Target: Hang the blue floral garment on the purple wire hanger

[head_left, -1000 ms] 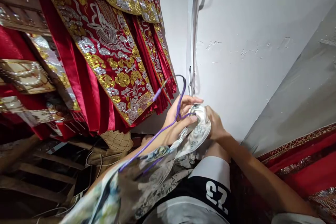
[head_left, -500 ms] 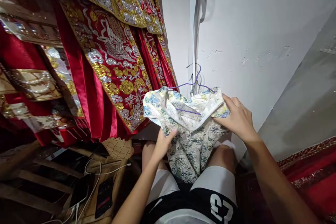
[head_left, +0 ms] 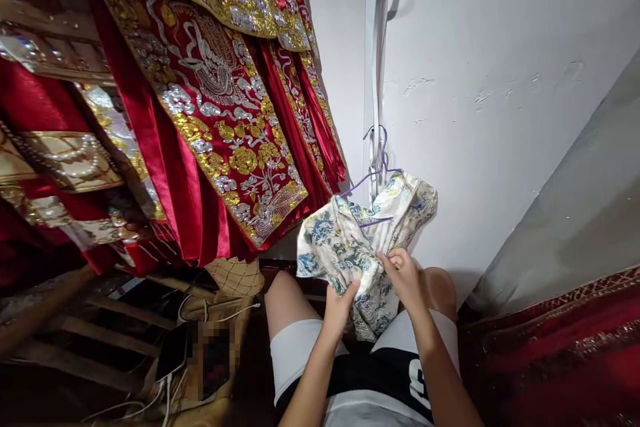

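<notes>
A short-sleeved floral top (head_left: 320, 237), white with blue, green and yellow print, hangs on a thin purple hanger (head_left: 384, 157) in front of my lap. Above it, the hanger's hook is beside a pale vertical strap (head_left: 376, 67). My left hand (head_left: 341, 300) is closed on the lower left of the top, thumb on the front of the cloth. At the neckline, my right hand (head_left: 403, 273) pinches the top's front edge between thumb and fingers. The lower part of the top falls between my knees, partly hidden by my hands.
Red garments with gold and silver embroidery (head_left: 230, 113) hang at the left. A white wall (head_left: 475, 27) stands ahead. Lower left, a wooden chair (head_left: 100, 327) holds a phone (head_left: 173, 350) and white cables (head_left: 167, 393). Red fabric (head_left: 575, 360) lies at lower right.
My right hand has left the top's right shoulder and moved down and left to the neckline. My left hand has moved slightly right and down, and the top has tilted.
</notes>
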`<action>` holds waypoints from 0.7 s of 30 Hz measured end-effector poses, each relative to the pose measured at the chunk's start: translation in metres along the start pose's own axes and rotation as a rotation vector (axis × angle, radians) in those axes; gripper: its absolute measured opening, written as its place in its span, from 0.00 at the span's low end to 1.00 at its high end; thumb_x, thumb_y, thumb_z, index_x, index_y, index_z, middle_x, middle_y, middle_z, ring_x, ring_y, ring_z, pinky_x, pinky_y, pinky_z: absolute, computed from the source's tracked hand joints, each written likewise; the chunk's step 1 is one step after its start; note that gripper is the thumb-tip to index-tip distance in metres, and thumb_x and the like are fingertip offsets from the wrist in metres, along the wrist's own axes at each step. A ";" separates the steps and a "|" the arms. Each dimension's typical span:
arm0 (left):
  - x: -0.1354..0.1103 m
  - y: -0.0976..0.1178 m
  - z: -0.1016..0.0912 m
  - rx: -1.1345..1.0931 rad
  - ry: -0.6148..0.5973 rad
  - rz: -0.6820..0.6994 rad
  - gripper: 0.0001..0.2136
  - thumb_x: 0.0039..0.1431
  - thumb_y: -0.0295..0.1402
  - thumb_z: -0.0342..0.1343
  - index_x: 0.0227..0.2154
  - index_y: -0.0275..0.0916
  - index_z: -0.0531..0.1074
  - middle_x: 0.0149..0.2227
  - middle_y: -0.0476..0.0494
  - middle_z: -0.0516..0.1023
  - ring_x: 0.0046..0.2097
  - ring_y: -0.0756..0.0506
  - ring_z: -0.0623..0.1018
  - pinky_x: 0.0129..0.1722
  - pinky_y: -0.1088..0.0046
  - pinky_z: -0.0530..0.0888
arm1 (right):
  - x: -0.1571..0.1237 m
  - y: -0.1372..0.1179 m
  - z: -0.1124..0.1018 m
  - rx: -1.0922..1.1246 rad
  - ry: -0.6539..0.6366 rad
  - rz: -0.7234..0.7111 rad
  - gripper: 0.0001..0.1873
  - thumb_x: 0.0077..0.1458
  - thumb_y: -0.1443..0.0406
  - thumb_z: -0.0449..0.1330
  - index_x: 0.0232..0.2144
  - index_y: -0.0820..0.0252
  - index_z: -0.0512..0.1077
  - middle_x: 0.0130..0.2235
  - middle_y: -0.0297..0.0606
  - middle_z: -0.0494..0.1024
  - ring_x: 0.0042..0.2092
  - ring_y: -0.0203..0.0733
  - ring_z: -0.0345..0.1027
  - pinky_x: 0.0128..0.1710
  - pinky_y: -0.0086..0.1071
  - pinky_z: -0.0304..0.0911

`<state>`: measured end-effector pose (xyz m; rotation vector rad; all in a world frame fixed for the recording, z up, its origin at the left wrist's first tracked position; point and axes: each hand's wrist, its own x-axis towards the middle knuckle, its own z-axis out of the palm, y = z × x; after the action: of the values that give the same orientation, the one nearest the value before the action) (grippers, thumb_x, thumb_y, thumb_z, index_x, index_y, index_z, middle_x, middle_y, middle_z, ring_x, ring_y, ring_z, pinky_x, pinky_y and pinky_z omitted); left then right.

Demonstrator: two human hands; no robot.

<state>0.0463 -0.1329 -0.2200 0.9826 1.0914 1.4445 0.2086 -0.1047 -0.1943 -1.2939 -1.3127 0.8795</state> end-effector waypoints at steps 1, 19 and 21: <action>0.001 0.001 -0.002 -0.007 0.006 -0.010 0.28 0.45 0.47 0.70 0.50 0.43 0.77 0.54 0.37 0.81 0.63 0.32 0.75 0.67 0.55 0.65 | 0.005 0.006 0.003 -0.044 -0.027 0.054 0.17 0.55 0.48 0.59 0.29 0.52 0.67 0.21 0.31 0.67 0.28 0.46 0.66 0.29 0.36 0.63; -0.003 -0.063 0.028 0.495 -0.107 0.351 0.09 0.57 0.26 0.51 0.40 0.40 0.68 0.42 0.41 0.75 0.46 0.41 0.75 0.49 0.62 0.72 | -0.009 0.032 0.015 0.016 -0.330 0.164 0.30 0.51 0.38 0.56 0.19 0.57 0.68 0.18 0.31 0.63 0.24 0.37 0.58 0.29 0.32 0.55; 0.003 -0.059 0.035 0.466 -0.168 0.315 0.06 0.56 0.25 0.50 0.35 0.40 0.67 0.36 0.44 0.75 0.40 0.43 0.75 0.43 0.66 0.71 | -0.010 0.030 0.006 0.043 -0.338 0.167 0.33 0.50 0.35 0.56 0.20 0.58 0.69 0.18 0.29 0.61 0.23 0.35 0.54 0.27 0.32 0.51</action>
<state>0.0937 -0.1220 -0.2687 1.6373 1.2131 1.3444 0.2077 -0.1093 -0.2258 -1.2718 -1.4490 1.2807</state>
